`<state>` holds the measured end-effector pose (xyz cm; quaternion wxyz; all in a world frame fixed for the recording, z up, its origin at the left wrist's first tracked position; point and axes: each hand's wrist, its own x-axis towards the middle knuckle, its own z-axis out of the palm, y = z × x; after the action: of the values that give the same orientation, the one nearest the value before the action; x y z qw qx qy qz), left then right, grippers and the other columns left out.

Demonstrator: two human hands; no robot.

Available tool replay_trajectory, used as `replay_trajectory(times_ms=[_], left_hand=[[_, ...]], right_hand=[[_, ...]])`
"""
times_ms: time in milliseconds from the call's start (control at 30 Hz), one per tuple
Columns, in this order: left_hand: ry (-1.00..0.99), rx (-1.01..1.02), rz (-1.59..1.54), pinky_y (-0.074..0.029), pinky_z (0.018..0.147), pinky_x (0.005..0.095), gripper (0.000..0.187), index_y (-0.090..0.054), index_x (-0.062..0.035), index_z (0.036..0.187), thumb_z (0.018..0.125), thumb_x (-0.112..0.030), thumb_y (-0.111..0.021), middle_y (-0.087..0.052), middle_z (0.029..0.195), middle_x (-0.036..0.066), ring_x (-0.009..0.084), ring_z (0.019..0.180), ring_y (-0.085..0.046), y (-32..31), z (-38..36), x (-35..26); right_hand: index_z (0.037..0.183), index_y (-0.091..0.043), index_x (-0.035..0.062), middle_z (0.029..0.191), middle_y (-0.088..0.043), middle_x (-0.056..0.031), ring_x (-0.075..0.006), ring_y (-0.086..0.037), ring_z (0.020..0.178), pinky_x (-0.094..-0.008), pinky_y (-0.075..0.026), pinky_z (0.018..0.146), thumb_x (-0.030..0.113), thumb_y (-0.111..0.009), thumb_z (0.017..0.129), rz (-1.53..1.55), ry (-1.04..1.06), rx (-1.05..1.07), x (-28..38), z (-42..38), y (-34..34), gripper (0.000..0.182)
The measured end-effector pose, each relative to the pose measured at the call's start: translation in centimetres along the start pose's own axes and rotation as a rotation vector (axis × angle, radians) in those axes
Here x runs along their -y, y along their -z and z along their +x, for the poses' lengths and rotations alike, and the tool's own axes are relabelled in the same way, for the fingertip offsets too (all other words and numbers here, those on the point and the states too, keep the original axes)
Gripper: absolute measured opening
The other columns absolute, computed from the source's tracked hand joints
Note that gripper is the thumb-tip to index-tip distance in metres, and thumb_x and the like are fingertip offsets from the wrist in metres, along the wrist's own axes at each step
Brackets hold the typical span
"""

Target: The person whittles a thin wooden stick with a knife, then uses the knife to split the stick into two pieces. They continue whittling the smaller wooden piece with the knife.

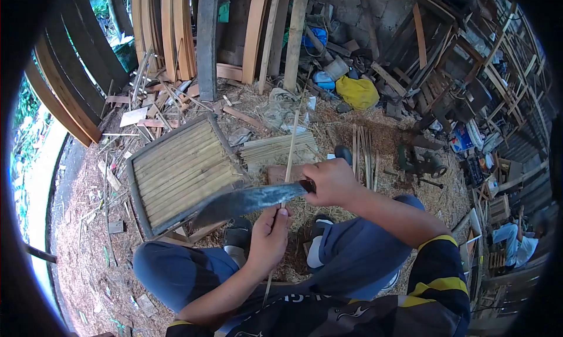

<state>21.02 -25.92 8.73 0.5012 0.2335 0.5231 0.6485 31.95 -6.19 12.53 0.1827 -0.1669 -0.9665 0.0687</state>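
Observation:
My right hand is closed around the handle of a machete. Its broad dark blade points left and crosses a long thin bamboo strip. Just below the blade, my left hand pinches this strip, thumb on top. The strip runs from near my lap up past the blade, away from me. Whether the edge bites into it cannot be seen. Beyond my hands lies a bundle of thin bamboo sticks. A framed panel of bamboo slats is at the left, partly behind the blade tip.
Wood shavings cover the ground. Several planks lean along the back. A yellow bag lies among scrap, and a metal vise-like tool stands at the right. Another person sits at far right. My shoes are below my hands.

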Motion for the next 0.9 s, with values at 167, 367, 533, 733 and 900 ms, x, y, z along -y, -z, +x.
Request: replay_trajectory(times_ms=[167, 367, 533, 733, 900], left_hand=[[0.003, 0.039, 0.036, -0.031, 0.05, 0.0204, 0.017, -0.057, -0.006, 0.103, 0.109, -0.019, -0.048, -0.047, 0.075, -0.005, 0.0006, 0.058, -0.039, 0.0, -1.0, 0.7], [0.076, 0.042, 0.008, -0.035, 0.05, 0.0198, 0.017, -0.058, -0.0058, 0.105, 0.109, -0.019, -0.048, -0.049, 0.075, -0.004, 0.0015, 0.059, -0.045, -0.1, -1.0, -0.7], [-0.02, 0.021, 0.028, -0.037, 0.059, 0.0202, 0.018, -0.058, -0.0044, 0.105, 0.109, -0.018, -0.048, -0.048, 0.078, -0.004, 0.0022, 0.068, -0.045, 0.3, -0.5, -0.1], [-0.023, 0.034, 0.002, -0.035, 0.062, 0.0209, 0.018, -0.058, -0.0043, 0.105, 0.109, -0.018, -0.048, -0.046, 0.079, -0.004, 0.0029, 0.071, -0.041, 0.7, -0.7, 0.2], [0.073, 0.082, -0.127, -0.031, 0.054, 0.0203, 0.019, -0.058, -0.0054, 0.108, 0.11, -0.021, -0.047, -0.043, 0.077, -0.006, 0.0017, 0.063, -0.036, 0.3, -1.1, -0.7]], right_hand=[[0.088, -0.07, 0.0025, 0.067, -0.068, -0.0165, -0.0354, -0.067, 0.06, -0.0434, -0.054, 0.06, 0.025, -0.07, 0.078, 0.017, -0.393, -0.226, -7.1, 2.7, 0.8, 0.025], [0.085, -0.071, 0.0038, 0.07, -0.069, -0.0173, -0.0378, -0.069, 0.066, -0.047, -0.056, 0.064, 0.029, -0.07, 0.078, 0.107, -0.484, -0.206, -6.1, 1.5, 2.8, 0.027], [0.082, -0.065, 0.0074, 0.068, -0.066, -0.0144, -0.0367, -0.067, 0.063, -0.0469, -0.054, 0.061, 0.025, -0.071, 0.07, -0.019, 0.018, -0.004, -0.8, -0.3, 0.8, 0.022], [0.084, -0.067, 0.0059, 0.071, -0.069, -0.0144, -0.0367, -0.068, 0.065, -0.0473, -0.056, 0.064, 0.03, -0.072, 0.073, -0.072, -0.262, -0.105, -6.4, 2.3, 1.5, 0.027], [0.086, -0.069, 0.0052, 0.073, -0.07, -0.0144, -0.0367, -0.069, 0.066, -0.0475, -0.056, 0.065, 0.032, -0.073, 0.075, 0.044, -0.465, -0.196, -7.1, 2.5, 1.8, 0.029]])
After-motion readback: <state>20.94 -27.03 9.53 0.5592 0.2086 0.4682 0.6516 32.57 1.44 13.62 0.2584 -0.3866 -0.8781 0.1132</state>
